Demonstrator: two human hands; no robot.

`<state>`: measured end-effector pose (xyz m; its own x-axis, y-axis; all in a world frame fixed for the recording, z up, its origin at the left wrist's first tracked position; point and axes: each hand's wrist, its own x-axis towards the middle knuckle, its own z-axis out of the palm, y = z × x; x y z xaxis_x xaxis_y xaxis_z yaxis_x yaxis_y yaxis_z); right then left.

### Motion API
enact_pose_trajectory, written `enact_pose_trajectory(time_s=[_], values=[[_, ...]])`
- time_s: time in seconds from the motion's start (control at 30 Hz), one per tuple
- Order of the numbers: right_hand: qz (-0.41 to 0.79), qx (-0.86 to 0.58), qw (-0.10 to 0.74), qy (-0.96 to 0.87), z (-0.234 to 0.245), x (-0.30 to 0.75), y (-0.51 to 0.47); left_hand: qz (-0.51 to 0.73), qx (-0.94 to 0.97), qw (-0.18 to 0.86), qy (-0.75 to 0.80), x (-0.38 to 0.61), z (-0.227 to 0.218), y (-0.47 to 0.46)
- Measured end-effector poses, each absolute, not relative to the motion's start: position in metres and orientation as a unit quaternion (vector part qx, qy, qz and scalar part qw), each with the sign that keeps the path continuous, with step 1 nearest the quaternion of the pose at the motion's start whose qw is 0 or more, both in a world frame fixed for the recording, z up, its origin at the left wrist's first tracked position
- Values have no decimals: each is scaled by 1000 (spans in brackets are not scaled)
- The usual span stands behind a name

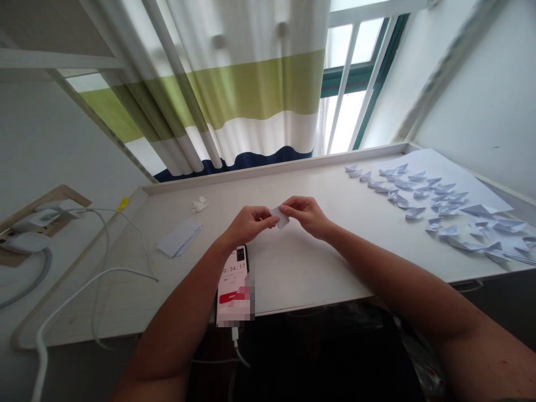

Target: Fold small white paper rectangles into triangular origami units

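A small folded piece of white paper (283, 220) is held up between my two hands, above the middle of the desk. My left hand (253, 222) pinches its left edge between thumb and fingers. From the other side, my right hand (305, 213) grips the upper right part of the same paper. Part of it is hidden behind the fingertips. To the left lies a small stack of white paper sheets (179, 238). On the right side of the desk, several folded paper boats (415, 213) stand in loose rows.
A phone (233, 285) showing a timer lies at the front edge, plugged into a white cable (235, 335). Crumpled tissue (199, 205) rests at the back left. Cables (100, 273) run across the left side from a power socket (37, 220). A large white sheet (469, 181) lies under some boats.
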<state>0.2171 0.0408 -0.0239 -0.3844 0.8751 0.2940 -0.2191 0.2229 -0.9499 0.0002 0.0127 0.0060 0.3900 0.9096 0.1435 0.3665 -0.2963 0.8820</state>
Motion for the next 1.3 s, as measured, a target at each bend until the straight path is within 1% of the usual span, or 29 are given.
enact_pose_trajectory(time_s=[0.13,0.27,0.33,0.4,0.57,0.8,1.0,1.2,1.3], values=[[562,-276,495,-602,-26,215,42,373,730,369,437,1,6,13],[555,-293,428,-651,-27,217,40,382,729,353,445,-1,4,14],[537,-296,409,-676,-26,218,39,377,731,352,448,-1,4,14],[516,-296,411,-690,-24,219,38,374,726,363,448,-1,3,14],[501,-300,421,-694,-22,220,37,369,709,431,419,3,4,12],[479,-304,372,-734,-24,221,36,380,703,428,422,0,6,12],[475,-301,379,-735,-19,225,35,357,703,451,419,1,10,16],[510,-282,416,-698,-18,227,38,337,724,433,417,5,18,15],[501,-288,419,-701,-19,227,38,333,727,433,416,5,16,14]])
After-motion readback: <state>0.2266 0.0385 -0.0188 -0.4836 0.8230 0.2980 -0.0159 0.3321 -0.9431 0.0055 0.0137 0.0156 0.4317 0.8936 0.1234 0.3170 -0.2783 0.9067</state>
